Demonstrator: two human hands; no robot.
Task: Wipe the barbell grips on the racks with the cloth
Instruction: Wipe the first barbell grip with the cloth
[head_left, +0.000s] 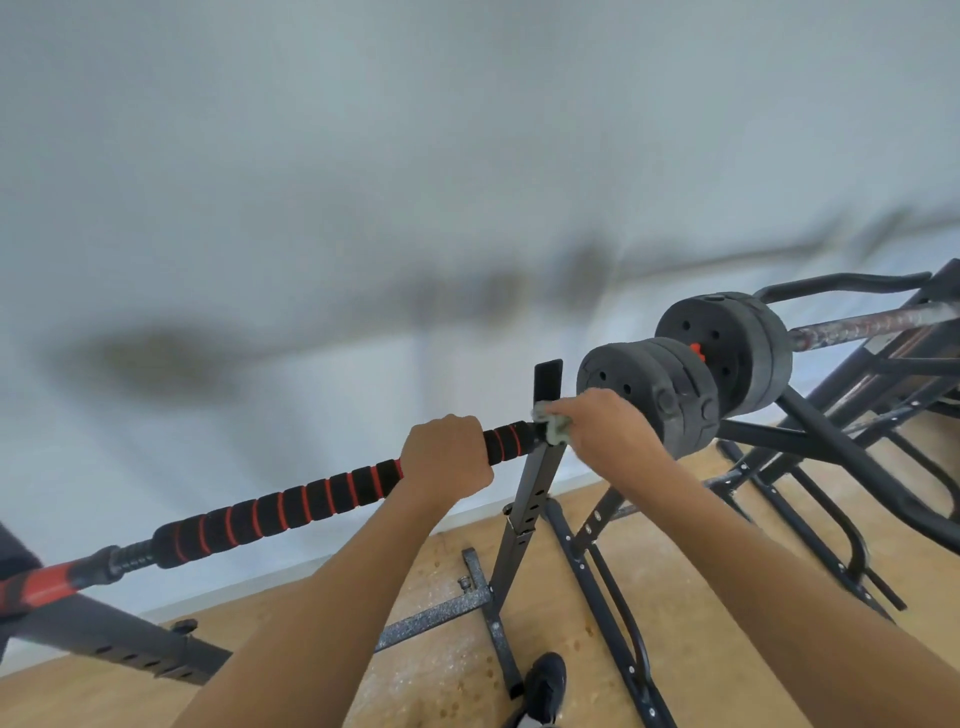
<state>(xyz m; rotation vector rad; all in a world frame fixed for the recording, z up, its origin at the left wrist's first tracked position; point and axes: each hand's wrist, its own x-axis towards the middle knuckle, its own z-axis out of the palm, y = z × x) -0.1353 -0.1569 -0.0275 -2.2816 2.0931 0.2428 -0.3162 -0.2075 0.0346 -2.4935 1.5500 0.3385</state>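
Note:
A barbell with a black foam grip ringed in red (291, 506) runs from lower left up to the right and rests on a dark rack upright (530, 499). My left hand (447, 457) grips the foam sleeve just left of the upright. My right hand (610, 428) holds a bunched grey-green cloth (553, 423) against the bar at the rack's cradle, next to the black weight plates (649, 395). The bar under the cloth is hidden.
A second barbell with black plates (727, 348) and a worn bare shaft (872, 325) lies on another rack at the right. Rack legs and crossbars (431, 618) spread over the wooden floor. My shoe (545, 686) stands by the upright's foot. A pale wall is behind.

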